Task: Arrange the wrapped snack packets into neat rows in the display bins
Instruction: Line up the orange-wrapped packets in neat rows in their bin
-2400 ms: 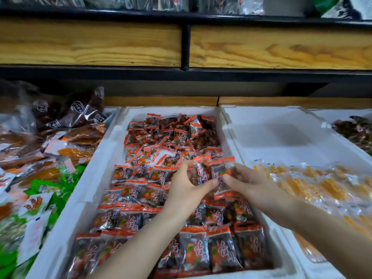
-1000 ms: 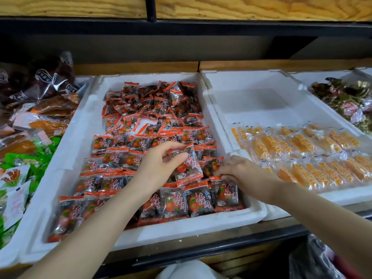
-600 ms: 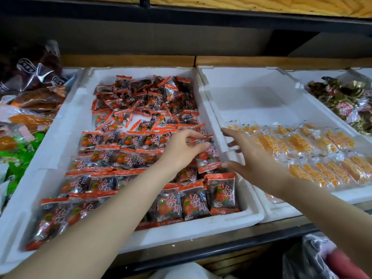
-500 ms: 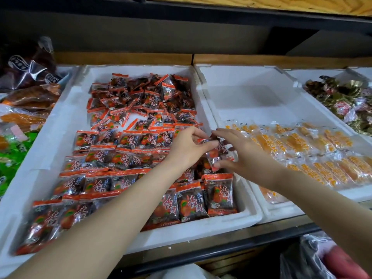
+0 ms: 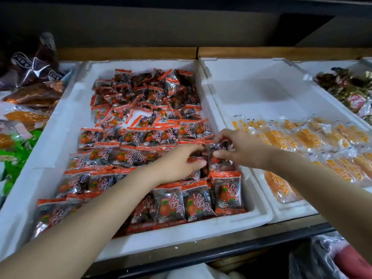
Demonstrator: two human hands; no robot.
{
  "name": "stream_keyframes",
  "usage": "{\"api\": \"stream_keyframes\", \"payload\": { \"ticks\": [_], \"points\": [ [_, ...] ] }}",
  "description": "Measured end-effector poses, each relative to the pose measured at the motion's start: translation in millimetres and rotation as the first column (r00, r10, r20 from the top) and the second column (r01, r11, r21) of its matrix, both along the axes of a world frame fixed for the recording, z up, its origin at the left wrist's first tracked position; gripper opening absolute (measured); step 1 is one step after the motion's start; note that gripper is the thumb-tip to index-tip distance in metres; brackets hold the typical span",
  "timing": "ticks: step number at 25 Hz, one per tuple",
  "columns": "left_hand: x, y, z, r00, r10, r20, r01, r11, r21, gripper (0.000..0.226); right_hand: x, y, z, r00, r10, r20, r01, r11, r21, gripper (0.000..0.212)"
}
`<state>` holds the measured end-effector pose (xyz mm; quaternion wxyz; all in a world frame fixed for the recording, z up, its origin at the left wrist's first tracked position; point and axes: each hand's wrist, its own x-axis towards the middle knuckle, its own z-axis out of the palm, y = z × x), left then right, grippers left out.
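The left hand (image 5: 178, 162) comes in from the lower left and pinches, between thumb and curled fingers, the left edge of one dark snack packet (image 5: 221, 163). The right hand (image 5: 242, 150) meets it from the other side, thumb and fingertips closed on the same packet's top. The packet is upright, just above the right-hand end of the tidy rows, close to the right wall of the white foam bin (image 5: 181, 233). That bin sits at the front edge of the shelf. Nearest in it, a front row of orange-topped packets (image 5: 197, 200) lies flat, face up and overlapping like tiles, partly hidden by the left forearm. Several more straight rows step back behind it as far as the hands. Farther back, a loose pile of packets (image 5: 153, 91) of the same kind lies jumbled at all angles. Just beside, on the right, a second foam bin (image 5: 261, 77) holds yellow packets (image 5: 302, 141) in rows at its near end. To the left are mixed snack bags (image 5: 30, 93), and at the far right wrapped sweets (image 5: 350, 85) fill another bin. A wooden strip (image 5: 128, 53) runs behind the bins.
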<state>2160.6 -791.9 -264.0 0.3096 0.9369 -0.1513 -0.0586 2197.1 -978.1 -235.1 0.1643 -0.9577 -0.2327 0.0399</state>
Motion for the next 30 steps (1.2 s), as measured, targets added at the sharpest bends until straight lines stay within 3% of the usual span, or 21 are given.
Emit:
{"api": "stream_keyframes", "payload": {
  "ticks": [3, 10, 14, 20, 22, 25, 27, 30],
  "points": [
    [0.7, 3.0, -7.3, 0.999, -0.015, -0.033, 0.017, 0.998, 0.061, 0.056, -0.8, 0.5, -4.7, 0.996, 0.038, 0.081, -0.019, 0.975, -0.221, 0.041],
    [3.5, 2.8, -10.2, 1.000, -0.021, 0.022, 0.020, 0.999, 0.031, 0.048, -9.0, -4.0, -14.1, 0.978, 0.147, 0.146, -0.103, 0.957, -0.272, 0.040],
    [8.4, 18.0, -5.3, 0.994, -0.040, 0.105, 0.036, 0.999, 0.038, 0.041, -1.1, -4.1, -2.5, 0.977, 0.152, 0.147, -0.132, 0.982, -0.135, 0.032],
    [52.8, 74.3, 2.0, 0.935, 0.105, 0.340, -0.159, 0.978, 0.134, 0.039, 50.7, 45.8, 13.4, 0.959, 0.056, 0.278, -0.087, 0.991, 0.101, 0.032],
    [78.7, 94.9, -0.1, 0.922, 0.157, 0.354, -0.235, 0.953, 0.190, 0.044, 84.2, 71.2, 5.0, 0.957, 0.070, 0.282, -0.092, 0.994, 0.065, 0.039],
    [116.4, 118.2, -9.2, 0.926, 0.287, 0.246, -0.352, 0.892, 0.285, 0.058, 133.9, 103.6, -13.7, 0.982, 0.039, 0.187, -0.034, 0.999, -0.031, 0.055],
    [136.7, 123.3, -17.2, 0.915, 0.370, 0.158, -0.400, 0.878, 0.261, 0.066, 159.8, 116.8, -23.9, 0.995, -0.007, 0.097, 0.015, 0.997, -0.081, 0.065],
    [159.6, 119.6, -26.9, 0.883, 0.429, 0.189, -0.466, 0.848, 0.253, 0.075, 184.6, 122.7, -33.2, 0.996, -0.023, 0.081, 0.034, 0.990, -0.134, 0.070]
  ]
}}
